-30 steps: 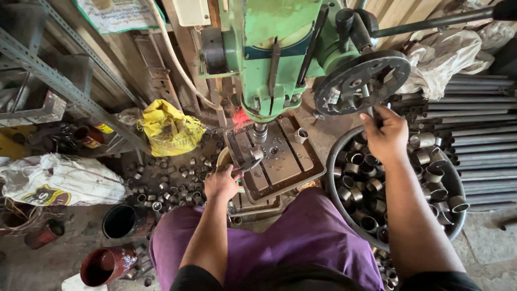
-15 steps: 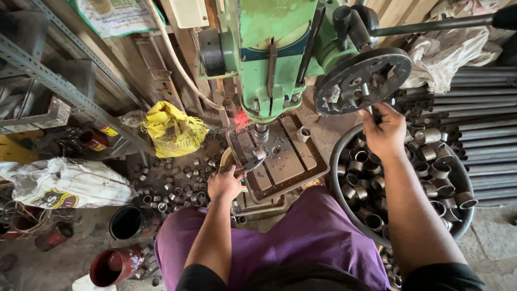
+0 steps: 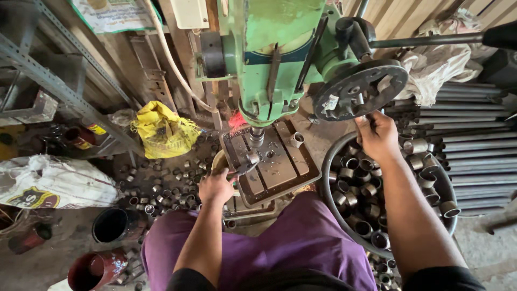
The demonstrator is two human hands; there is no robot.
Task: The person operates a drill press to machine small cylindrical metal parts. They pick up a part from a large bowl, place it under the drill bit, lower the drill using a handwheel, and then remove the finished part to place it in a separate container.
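The left hand (image 3: 216,186) is closed around a small metal ring (image 3: 252,159) at the front left corner of the slotted drill table (image 3: 280,167), holding it directly under the spindle (image 3: 256,136) of the green drill press (image 3: 272,59). The right hand (image 3: 377,134) reaches up and grips a handle on the underside of the round black feed wheel (image 3: 360,89), fingers curled around it. A second short ring (image 3: 296,139) sits loose on the table near its back edge. Just beside the right forearm stands a wide dark basin (image 3: 331,161) heaped with more of the same short pipe pieces. The person's lap, in purple cloth (image 3: 280,248), fills the foreground between the two arms. To the left of the table, the dirty concrete floor (image 3: 64,248) is strewn with many small finished rings (image 3: 161,186), with a crumpled yellow bag (image 3: 161,129) behind them and a white printed sack (image 3: 48,180) further left. Two dark open tins (image 3: 110,225) stand near the knee. A grey angle-iron rack (image 3: 59,86) slants across the upper left, and long steel pipes (image 3: 474,140) lie stacked along the right, under a bundle of pale rags (image 3: 447,59).
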